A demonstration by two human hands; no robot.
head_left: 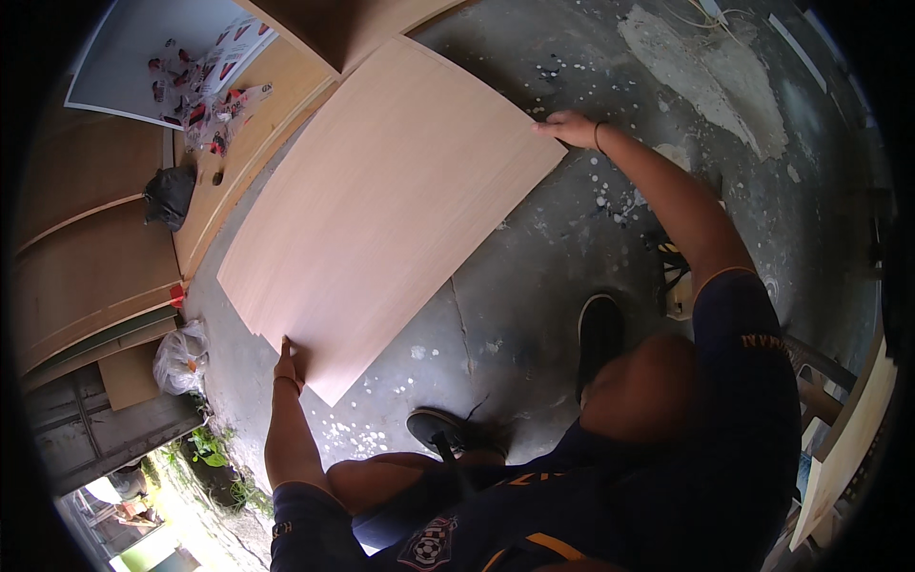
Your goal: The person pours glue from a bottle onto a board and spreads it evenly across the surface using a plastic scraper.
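Note:
A large, light wood-grain plywood sheet (381, 210) spans the middle of the view, tilted over the grey floor. My left hand (288, 365) grips its near left end, with the thumb on the upper face and the other fingers hidden below. At the far right corner my right hand (564, 130) is closed round the edge, its thumb on top. The sheet's far left part lies close beside a wooden cabinet frame (303, 81); whether they touch I cannot tell.
Small plastic packets (205, 110) and a black bag (171, 196) lie on the wooden panels at left. A clear plastic bag (181, 358) sits below them. Paint spots mark the concrete floor (534, 276). Boards (843, 448) lean at the right. My shoes (599, 334) stand near the sheet.

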